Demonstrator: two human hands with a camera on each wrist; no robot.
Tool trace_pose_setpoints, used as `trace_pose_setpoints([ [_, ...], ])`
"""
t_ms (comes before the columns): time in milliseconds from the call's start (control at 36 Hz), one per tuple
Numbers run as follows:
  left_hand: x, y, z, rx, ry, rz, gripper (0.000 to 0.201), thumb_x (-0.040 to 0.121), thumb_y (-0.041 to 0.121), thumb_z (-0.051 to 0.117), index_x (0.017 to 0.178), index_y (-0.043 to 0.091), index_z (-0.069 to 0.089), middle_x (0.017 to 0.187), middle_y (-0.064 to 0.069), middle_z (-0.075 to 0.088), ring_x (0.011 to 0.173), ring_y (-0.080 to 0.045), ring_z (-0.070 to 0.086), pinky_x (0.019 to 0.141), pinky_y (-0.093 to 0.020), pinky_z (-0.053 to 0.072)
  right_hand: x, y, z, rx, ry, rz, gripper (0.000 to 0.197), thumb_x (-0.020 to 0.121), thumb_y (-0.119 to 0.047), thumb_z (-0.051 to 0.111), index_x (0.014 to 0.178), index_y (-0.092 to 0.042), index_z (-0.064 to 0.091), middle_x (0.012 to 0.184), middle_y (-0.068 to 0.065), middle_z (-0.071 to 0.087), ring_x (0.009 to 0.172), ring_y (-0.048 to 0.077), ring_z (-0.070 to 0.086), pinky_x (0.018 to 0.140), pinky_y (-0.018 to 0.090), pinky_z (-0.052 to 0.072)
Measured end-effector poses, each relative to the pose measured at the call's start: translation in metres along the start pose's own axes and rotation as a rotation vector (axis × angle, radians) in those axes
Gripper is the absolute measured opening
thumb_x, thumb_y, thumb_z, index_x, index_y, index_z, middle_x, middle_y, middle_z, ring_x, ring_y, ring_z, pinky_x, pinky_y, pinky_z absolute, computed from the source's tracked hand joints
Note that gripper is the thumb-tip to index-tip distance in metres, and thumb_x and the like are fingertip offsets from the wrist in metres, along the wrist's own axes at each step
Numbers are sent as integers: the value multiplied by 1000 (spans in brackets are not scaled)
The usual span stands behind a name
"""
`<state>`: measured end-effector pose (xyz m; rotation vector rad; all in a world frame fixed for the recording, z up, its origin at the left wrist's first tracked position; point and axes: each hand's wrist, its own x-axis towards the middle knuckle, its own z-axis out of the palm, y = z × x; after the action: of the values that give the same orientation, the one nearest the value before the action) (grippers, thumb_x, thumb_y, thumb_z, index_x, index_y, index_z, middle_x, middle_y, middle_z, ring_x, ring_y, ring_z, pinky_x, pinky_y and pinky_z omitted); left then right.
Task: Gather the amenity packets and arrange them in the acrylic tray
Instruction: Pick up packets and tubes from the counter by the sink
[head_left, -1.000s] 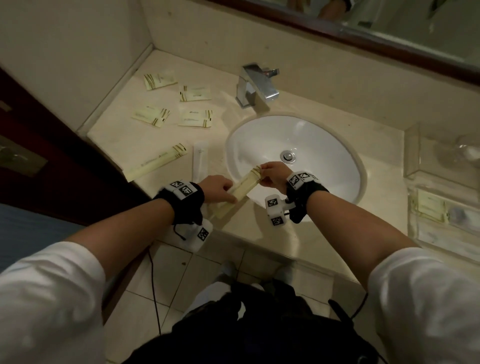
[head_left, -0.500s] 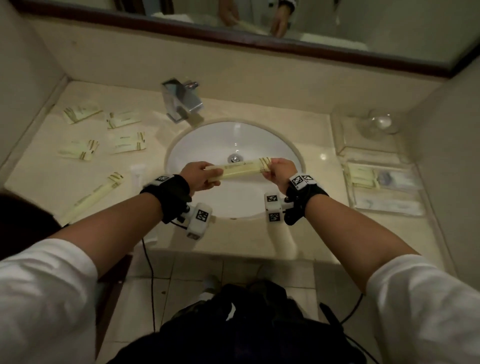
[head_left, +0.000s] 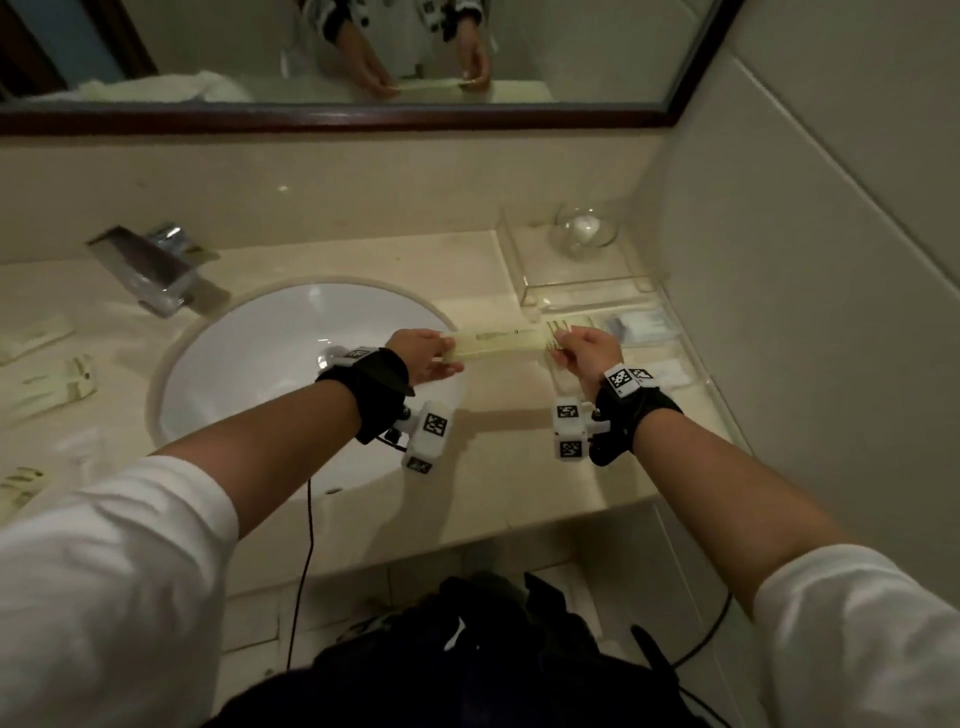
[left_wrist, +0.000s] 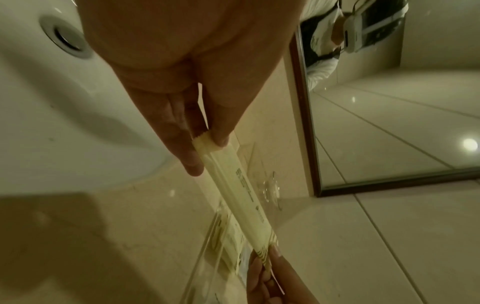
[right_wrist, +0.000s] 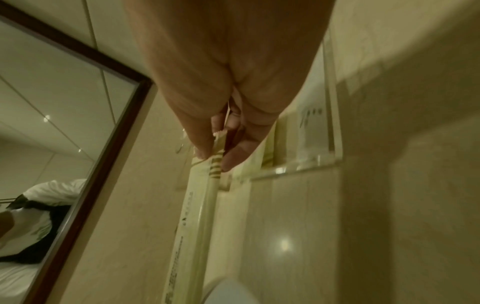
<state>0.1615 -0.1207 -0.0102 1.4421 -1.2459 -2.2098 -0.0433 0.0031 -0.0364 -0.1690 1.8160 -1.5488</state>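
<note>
A long pale-yellow amenity packet (head_left: 496, 339) (left_wrist: 240, 192) (right_wrist: 197, 218) is stretched level between both hands, over the counter between the sink and the acrylic tray (head_left: 698, 364). My left hand (head_left: 427, 354) (left_wrist: 205, 144) pinches its plain end. My right hand (head_left: 579, 349) (right_wrist: 217, 153) pinches its striped end, right above the tray's near-left compartment. Flat packets (head_left: 636, 327) lie inside the tray. More packets (head_left: 62, 384) remain on the counter at the far left.
The white sink basin (head_left: 270, 353) and chrome tap (head_left: 148, 270) lie to the left. A glass bowl (head_left: 584, 228) stands in the tray's far part. The side wall runs close along the tray's right, and a framed mirror (head_left: 363, 62) hangs behind.
Both hands lifted the long packet off the counter edge, turned it level and carried it right, from over the sink to the tray's left side. The view swung right.
</note>
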Motion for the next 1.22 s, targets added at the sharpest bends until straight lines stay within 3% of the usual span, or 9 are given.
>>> trace_pose_setpoints([
  [111,19,-2,46,117,0,1,33,87,6,65,118,0,56,90,-13,63,58,-19,66,61,-25,57,19,-5,-49,-4,41,14,15,86,-2,64,100,0,59,80,11,63,68,18,64,63,21,58],
  [222,37,-5,86,334,16,55,17,84,15,70,98,7,64,72,-7,61,60,-11,57,57,-16,52,36,-10,-92,-150,100,19,9,89,-7,61,80,-6,61,71,9,60,62,18,57,57,23,53],
  [306,51,-6,112,416,21,59,11,81,15,72,86,9,66,69,-4,60,59,-11,54,60,-18,50,49,-10,-119,-258,105,28,8,90,-10,59,87,-3,63,68,8,60,59,18,55,55,23,51],
  [389,63,-7,129,512,41,77,18,80,23,74,90,9,70,70,0,62,65,-11,55,68,-23,50,60,-9,-137,-319,118,14,8,89,-8,59,94,-4,64,69,7,62,60,17,57,52,21,52],
  [528,77,-6,146,698,52,72,28,74,33,78,93,13,73,96,-5,70,88,-20,64,87,-32,54,78,-7,-157,-499,129,-16,10,86,-11,63,78,-14,67,64,3,63,62,18,59,72,33,55],
  [639,82,-4,156,842,91,82,37,74,31,78,102,8,72,104,-7,68,99,-24,63,84,-29,51,81,-11,-161,-631,110,-44,7,87,-18,63,83,-17,68,64,-1,63,58,13,58,60,22,47],
  [750,85,-5,162,961,93,90,37,73,30,79,101,6,72,106,-9,69,99,-23,64,82,-28,52,84,-9,-163,-711,79,-35,8,87,-21,64,84,-17,69,80,6,70,77,22,66,76,31,53],
  [917,87,-10,165,1081,87,119,30,73,30,78,92,7,75,96,-9,72,86,-20,66,72,-26,53,85,-6,-160,-725,105,-27,26,87,-19,63,63,-28,60,71,3,66,74,21,66,75,28,52],
  [1222,90,-14,164,1158,79,166,25,75,29,77,90,9,75,96,-7,71,87,-19,64,70,-23,48,90,-7,-157,-811,121,-24,20,87,-23,63,85,-7,74,81,10,71,81,25,67,80,33,55],
])
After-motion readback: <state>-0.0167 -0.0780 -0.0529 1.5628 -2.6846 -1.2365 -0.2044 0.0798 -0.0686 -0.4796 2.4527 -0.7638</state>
